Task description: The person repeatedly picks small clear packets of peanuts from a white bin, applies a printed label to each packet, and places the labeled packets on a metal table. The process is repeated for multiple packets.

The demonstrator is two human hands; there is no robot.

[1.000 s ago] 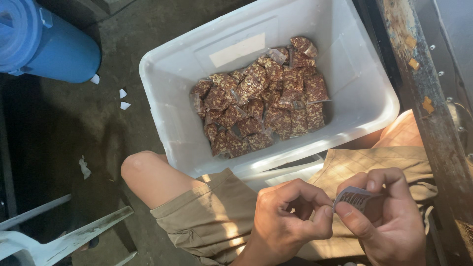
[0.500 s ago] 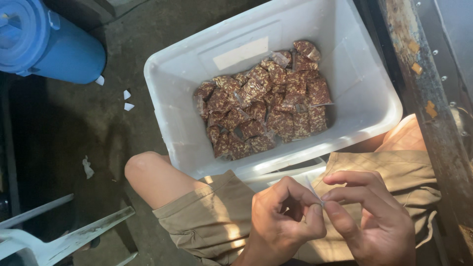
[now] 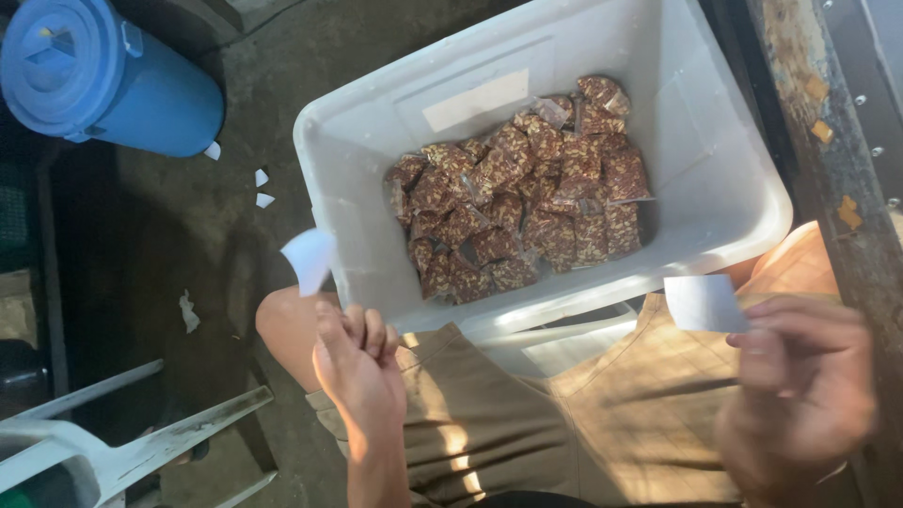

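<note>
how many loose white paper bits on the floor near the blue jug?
4: one against the blue jug at, two just below it, one lower left. Others may be hidden in shadow.

Right hand (image 3: 800, 395) blurred, its fingertips indistinct, white slip (image 3: 704, 303) beside it soft-edged, second white scrap (image 3: 308, 259) smeared above the left hand (image 3: 362, 372), blue container (image 3: 89, 75) cut by the top edge, packet contents in the white bin (image 3: 715, 216) too small to tell
</note>
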